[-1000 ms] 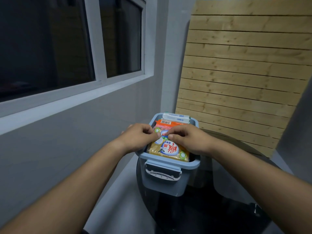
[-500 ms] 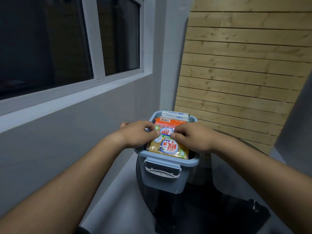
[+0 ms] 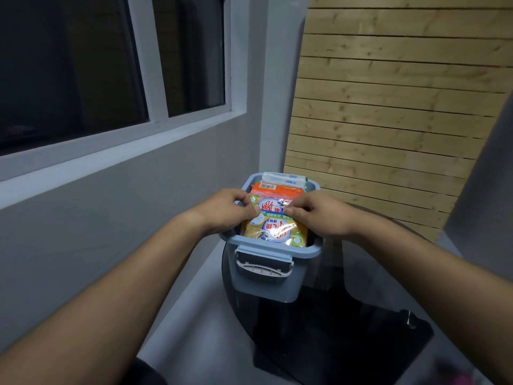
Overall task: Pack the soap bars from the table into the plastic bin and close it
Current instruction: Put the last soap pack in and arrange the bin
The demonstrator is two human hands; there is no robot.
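Note:
A light blue plastic bin (image 3: 266,282) with a grey latch handle stands open on a round dark glass table (image 3: 347,315). Wrapped soap bars fill it to the rim: a yellow bar (image 3: 277,232) nearest me, a pink-and-white bar (image 3: 270,204) behind it, an orange one (image 3: 277,188) and a white one (image 3: 283,177) at the far end. My left hand (image 3: 224,211) pinches the left edge of the pink-and-white bar. My right hand (image 3: 319,215) pinches its right edge. No lid is in view.
A grey wall with a dark window (image 3: 83,79) runs along the left, close to the bin. A slatted wooden panel (image 3: 388,107) leans behind the table. The table's black base (image 3: 361,343) sits on a pale floor.
Both hands have stayed on the soap bars in the bin, with my fingers spreading slightly apart along the pink-and-white bar. The camera has shifted a little.

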